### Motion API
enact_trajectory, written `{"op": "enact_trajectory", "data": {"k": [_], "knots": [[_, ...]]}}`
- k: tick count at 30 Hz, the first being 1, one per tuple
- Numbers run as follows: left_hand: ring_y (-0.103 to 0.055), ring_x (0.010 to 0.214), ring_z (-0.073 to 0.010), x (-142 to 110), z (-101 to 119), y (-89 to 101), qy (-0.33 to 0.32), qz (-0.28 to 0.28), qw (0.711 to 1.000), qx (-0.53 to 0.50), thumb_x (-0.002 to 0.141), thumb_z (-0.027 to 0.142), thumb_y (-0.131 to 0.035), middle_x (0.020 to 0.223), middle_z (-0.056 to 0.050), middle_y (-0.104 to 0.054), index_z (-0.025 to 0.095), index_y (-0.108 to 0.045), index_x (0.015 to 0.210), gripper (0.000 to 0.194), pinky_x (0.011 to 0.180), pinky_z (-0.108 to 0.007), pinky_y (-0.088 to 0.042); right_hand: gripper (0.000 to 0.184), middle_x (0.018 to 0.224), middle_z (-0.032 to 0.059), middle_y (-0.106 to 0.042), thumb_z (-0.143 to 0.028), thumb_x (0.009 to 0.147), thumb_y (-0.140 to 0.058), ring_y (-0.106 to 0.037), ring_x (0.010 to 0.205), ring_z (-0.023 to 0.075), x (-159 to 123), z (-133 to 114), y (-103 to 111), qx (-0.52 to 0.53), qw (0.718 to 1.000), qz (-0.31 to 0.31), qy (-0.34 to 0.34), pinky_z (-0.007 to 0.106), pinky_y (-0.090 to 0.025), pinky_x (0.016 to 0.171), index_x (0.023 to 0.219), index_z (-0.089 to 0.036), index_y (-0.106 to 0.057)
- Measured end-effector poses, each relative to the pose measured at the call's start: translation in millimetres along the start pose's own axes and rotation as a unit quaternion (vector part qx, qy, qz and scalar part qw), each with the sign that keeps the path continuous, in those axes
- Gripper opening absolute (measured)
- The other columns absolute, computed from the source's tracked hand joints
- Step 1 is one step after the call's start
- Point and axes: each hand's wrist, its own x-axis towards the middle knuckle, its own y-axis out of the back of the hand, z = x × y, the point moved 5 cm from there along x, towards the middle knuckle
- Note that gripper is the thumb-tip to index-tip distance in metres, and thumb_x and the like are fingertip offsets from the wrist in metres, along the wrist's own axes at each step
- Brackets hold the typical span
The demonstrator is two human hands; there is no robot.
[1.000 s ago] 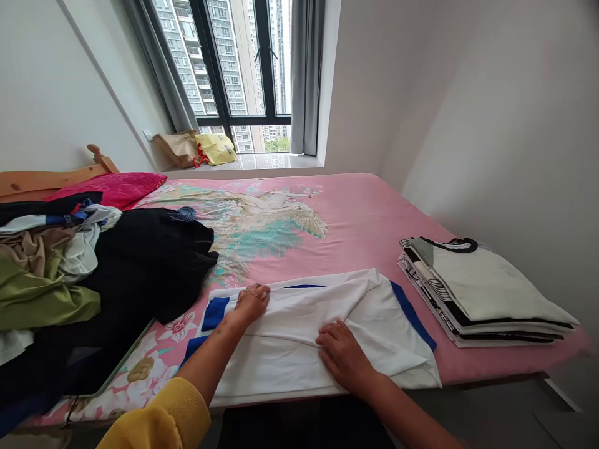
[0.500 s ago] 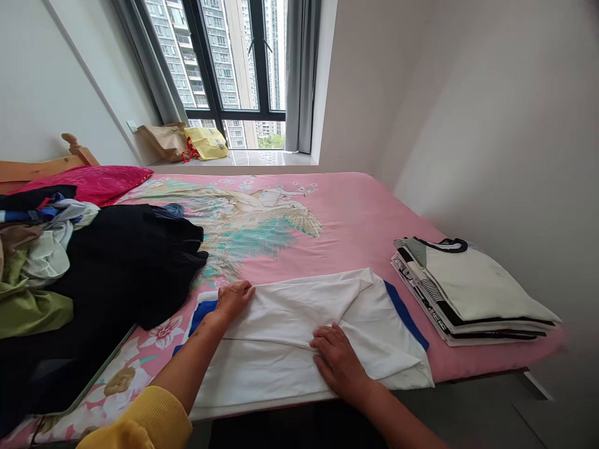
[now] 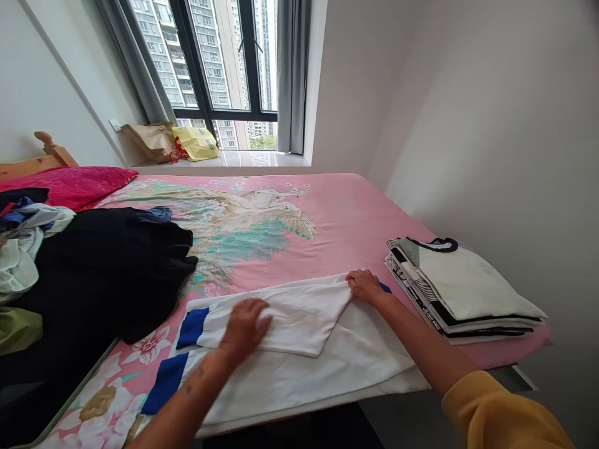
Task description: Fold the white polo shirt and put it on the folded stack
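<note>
A white shirt with blue trim [image 3: 299, 380] lies partly folded along the bed's near edge. One of its sleeves [image 3: 299, 324] stretches leftward across the top, and two blue cuffs [image 3: 194, 327] show at the left end. My left hand [image 3: 246, 327] is over this sleeve near its cuff, fingers loosely bent and apart, with nothing held in them. At the shirt's far right corner, my right hand [image 3: 365, 285] has its fingers curled over the far edge of the cloth, beside a bit of blue trim.
A stack of folded clothes [image 3: 468, 287] stands to the right, near the wall. On the left lies a loose heap with a large black garment [image 3: 112, 268]. A red pillow [image 3: 88, 184] is behind it. Bags [image 3: 194, 143] sit on the windowsill.
My right hand has gone from the shirt's middle to its far right corner. My left hand has left the far left edge and come nearer. The sleeve now lies flat leftward, cuffs showing.
</note>
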Motion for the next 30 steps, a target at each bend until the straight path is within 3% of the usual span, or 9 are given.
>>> {"op": "enact_trajectory", "data": {"k": [2, 4, 9, 13, 17, 21, 24, 27, 30], "knots": [[-0.051, 0.113, -0.0242, -10.8, 50.3, -18.8, -0.097, -0.056, 0.993, -0.045, 0.083, 0.038, -0.051, 0.117, -0.009, -0.061, 0.024, -0.062, 0.108, 0.03, 0.1, -0.04, -0.035, 0.024, 0.096, 0.0093, -0.065, -0.025, 0.079, -0.043, -0.052, 0.098, 0.0272, 7.7, -1.0, -3.6, -0.012, 1.0, -0.021, 0.003, 0.038, -0.036, 0.079, 0.081, -0.021, -0.066], [-0.045, 0.123, -0.027, -18.8, 87.2, -38.5, -0.13, -0.099, 0.984, -0.066, 0.078, 0.038, -0.058, 0.129, -0.008, -0.055, 0.026, -0.058, 0.116, 0.04, 0.105, -0.044, -0.03, 0.022, 0.094, 0.0086, -0.066, -0.026, 0.078, -0.044, -0.053, 0.095, 0.0257, 11.9, -4.4, -4.5, -0.017, 0.999, -0.036, 0.014, 0.037, -0.035, 0.079, 0.076, -0.02, -0.065], [-0.025, 0.137, -0.0313, -29.8, 114.0, -77.8, -0.101, -0.152, 0.98, -0.081, 0.075, 0.045, -0.061, 0.148, -0.007, -0.033, 0.028, -0.035, 0.14, 0.072, 0.112, -0.055, -0.016, 0.02, 0.085, 0.0037, -0.067, -0.025, 0.081, -0.044, -0.056, 0.084, 0.018, 15.8, -7.6, -1.7, -0.009, 0.999, -0.026, 0.045, 0.034, -0.032, 0.081, 0.084, -0.021, -0.063], [-0.02, 0.139, -0.0304, -37.3, 112.4, -83.7, -0.109, -0.152, 0.979, -0.082, 0.082, 0.046, -0.052, 0.15, -0.005, -0.028, 0.028, -0.026, 0.144, 0.07, 0.113, -0.058, -0.011, 0.015, 0.089, 0.0057, -0.066, -0.023, 0.08, -0.049, -0.055, 0.089, 0.0193, 13.0, -9.7, -2.9, -0.003, 0.999, 0.021, 0.044, 0.034, -0.032, 0.084, 0.086, -0.019, -0.062], [-0.033, 0.135, -0.0271, -32.7, 108.7, -75.0, -0.095, -0.133, 0.981, -0.104, 0.085, 0.042, -0.049, 0.143, -0.005, -0.042, 0.026, -0.043, 0.135, 0.052, 0.111, -0.055, -0.022, 0.025, 0.11, 0.0088, -0.061, -0.019, 0.085, -0.043, -0.05, 0.106, 0.0197, -7.8, -30.9, 5.9, 0.024, 0.993, 0.109, 0.042, 0.035, -0.029, 0.095, 0.106, -0.017, -0.057], [-0.043, 0.128, -0.0188, -8.6, 85.8, -57.4, -0.055, -0.061, 0.991, -0.106, 0.092, 0.027, -0.033, 0.131, -0.006, -0.056, 0.024, -0.057, 0.12, 0.037, 0.109, -0.043, -0.032, 0.024, 0.109, 0.0076, -0.062, -0.024, 0.089, -0.04, -0.051, 0.106, 0.018, -55.9, -82.5, 5.6, 0.097, 0.965, 0.167, 0.177, 0.035, -0.027, 0.103, 0.104, -0.017, -0.058], [-0.035, 0.134, -0.0222, 7.7, 49.3, -52.1, -0.008, -0.084, 0.996, -0.027, 0.091, 0.028, -0.035, 0.14, -0.006, -0.047, 0.024, -0.052, 0.126, 0.039, 0.111, -0.053, -0.022, 0.03, 0.121, 0.0069, -0.058, -0.027, 0.091, -0.038, -0.044, 0.121, 0.0197, -85.9, -108.0, -14.9, 0.094, 0.951, 0.127, 0.265, 0.042, -0.019, 0.109, 0.115, -0.019, -0.055], [-0.032, 0.135, -0.0259, 7.2, 8.7, -49.2, 0.065, -0.119, 0.99, 0.03, 0.089, 0.033, -0.04, 0.144, -0.007, -0.041, 0.025, -0.049, 0.129, 0.042, 0.109, -0.059, -0.015, 0.035, 0.126, 0.0086, -0.056, -0.023, 0.091, -0.034, -0.04, 0.125, 0.0215, -88.8, -85.0, -26.5, 0.074, 0.963, 0.137, 0.222, 0.045, -0.022, 0.107, 0.119, -0.018, -0.054], [-0.037, 0.131, -0.0271, -7.0, 4.8, -40.5, 0.068, -0.054, 0.995, 0.038, 0.087, 0.039, -0.044, 0.138, -0.011, -0.048, 0.022, -0.053, 0.124, 0.042, 0.107, -0.053, -0.024, 0.036, 0.12, 0.0106, -0.057, -0.015, 0.083, -0.037, -0.046, 0.118, 0.0209, -77.8, -28.9, -17.6, 0.077, 0.965, 0.217, 0.126, 0.04, -0.029, 0.105, 0.113, -0.015, -0.057]]}}
